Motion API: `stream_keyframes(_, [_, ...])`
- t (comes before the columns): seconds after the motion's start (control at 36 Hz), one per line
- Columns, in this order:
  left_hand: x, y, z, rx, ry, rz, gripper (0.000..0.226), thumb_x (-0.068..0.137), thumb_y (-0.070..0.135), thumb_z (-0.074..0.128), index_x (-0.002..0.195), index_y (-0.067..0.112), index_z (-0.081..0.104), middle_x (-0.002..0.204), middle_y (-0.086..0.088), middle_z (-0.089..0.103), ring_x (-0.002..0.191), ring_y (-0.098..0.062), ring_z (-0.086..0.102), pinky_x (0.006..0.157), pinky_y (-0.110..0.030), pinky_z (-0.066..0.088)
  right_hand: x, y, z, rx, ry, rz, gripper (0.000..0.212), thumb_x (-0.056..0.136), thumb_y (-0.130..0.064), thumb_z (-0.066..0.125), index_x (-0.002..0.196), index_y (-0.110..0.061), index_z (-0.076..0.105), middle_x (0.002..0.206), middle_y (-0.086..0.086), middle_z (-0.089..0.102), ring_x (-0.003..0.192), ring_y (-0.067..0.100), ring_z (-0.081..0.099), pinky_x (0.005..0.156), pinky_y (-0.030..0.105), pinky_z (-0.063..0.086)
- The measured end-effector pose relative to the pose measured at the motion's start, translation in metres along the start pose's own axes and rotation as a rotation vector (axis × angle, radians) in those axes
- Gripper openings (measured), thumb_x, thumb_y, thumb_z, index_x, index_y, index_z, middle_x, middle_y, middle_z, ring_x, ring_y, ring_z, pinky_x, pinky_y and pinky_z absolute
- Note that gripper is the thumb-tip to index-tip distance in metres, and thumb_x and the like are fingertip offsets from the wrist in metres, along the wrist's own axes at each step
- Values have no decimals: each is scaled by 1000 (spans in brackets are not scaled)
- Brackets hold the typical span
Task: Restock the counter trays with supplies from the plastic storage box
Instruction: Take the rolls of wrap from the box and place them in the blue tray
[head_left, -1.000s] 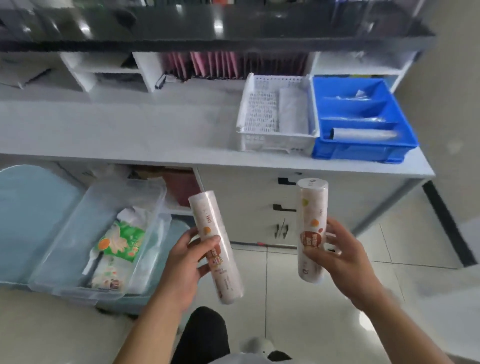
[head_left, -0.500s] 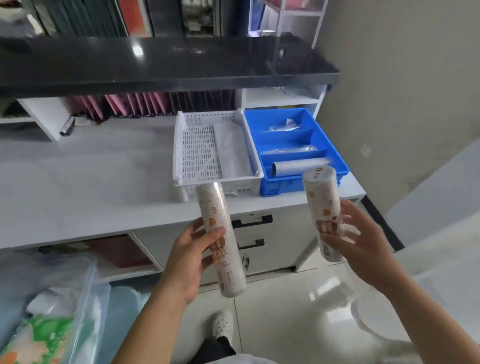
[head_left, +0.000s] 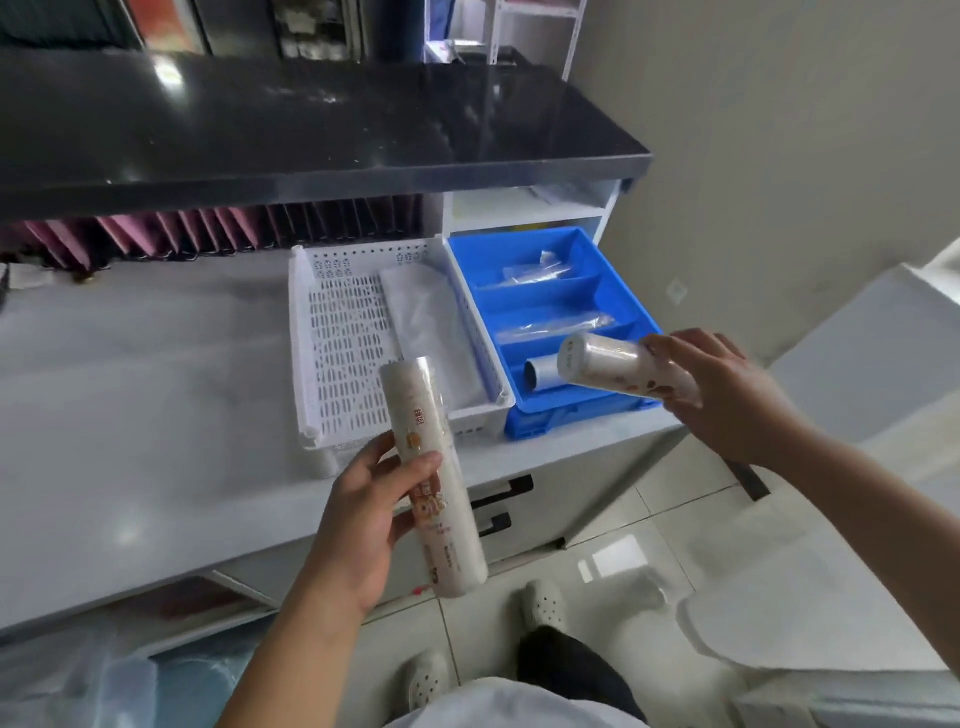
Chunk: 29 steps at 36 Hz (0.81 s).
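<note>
- Two rolls are in hand, one per hand, and both have come up from floor level to the counter (head_left: 130, 395) since a second ago; the storage box (head_left: 78, 680) has slid to the lower-left corner of view, blurred.
- Left hand (head_left: 358, 525) wraps its fingers and thumb round the left roll (head_left: 434, 475), which stands near upright, just in front of the counter edge and below the white tray (head_left: 337, 338). Its pose is much as it was half a second ago.
- White tray holds a pale folded sheet along its right side; the blue tray (head_left: 623, 306) touches it on the right.
- Right hand (head_left: 727, 384) grips the right roll (head_left: 621, 369), which has tipped from upright to nearly flat and now hovers over the blue tray's front compartment, just above a grey roll (head_left: 540, 374) lying there.
- Judging by that tilt, this roll is about to be laid beside the grey one; the left roll likely follows.
</note>
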<state>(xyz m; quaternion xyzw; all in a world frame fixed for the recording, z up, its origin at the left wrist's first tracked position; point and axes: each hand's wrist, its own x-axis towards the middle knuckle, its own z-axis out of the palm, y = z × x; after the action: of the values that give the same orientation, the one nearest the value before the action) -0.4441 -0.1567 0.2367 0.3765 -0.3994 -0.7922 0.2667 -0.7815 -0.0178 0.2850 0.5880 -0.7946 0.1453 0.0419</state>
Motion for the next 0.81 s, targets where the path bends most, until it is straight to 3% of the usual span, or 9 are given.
stream_keyframes(0.22, [24, 12, 6, -24, 105, 38, 33, 71, 23, 82, 103, 27, 75, 96, -3, 73, 89, -18, 68, 73, -36, 52, 62, 28, 21, -83, -289, -52, 66, 83, -7, 67, 143, -24, 46, 135, 4, 53, 118, 30, 46, 89, 43, 49])
stream_keyframes(0.39, [40, 24, 25, -27, 192, 77, 36, 71, 22, 81, 106, 23, 73, 98, -5, 72, 91, -20, 67, 80, -40, 53, 106, 59, 33, -134, -510, -173, 66, 86, -16, 68, 143, -34, 41, 135, -2, 49, 116, 25, 48, 91, 42, 49])
stream_keyframes(0.5, [50, 25, 40, -40, 248, 89, 39, 67, 26, 78, 106, 22, 74, 99, -4, 72, 88, -17, 69, 69, -31, 58, 127, 76, 45, -165, -645, -229, 61, 90, -26, 63, 144, -38, 36, 134, -6, 47, 115, 20, 45, 90, 33, 47])
stream_keyframes(0.67, [64, 16, 61, -13, 327, 74, 41, 70, 23, 76, 111, 21, 72, 99, -4, 74, 90, -19, 69, 71, -33, 56, 135, 91, 66, -183, -850, -281, 64, 93, -20, 57, 148, -39, 30, 138, -7, 48, 124, 19, 49, 101, 34, 45])
stream_keyframes(0.81, [71, 14, 75, 22, 382, 71, 45, 67, 24, 78, 112, 23, 72, 103, -4, 75, 93, -19, 72, 67, -30, 58, 140, 97, 71, -54, -892, -215, 46, 93, -18, 53, 136, -36, 51, 131, -9, 56, 114, 14, 56, 94, 23, 42])
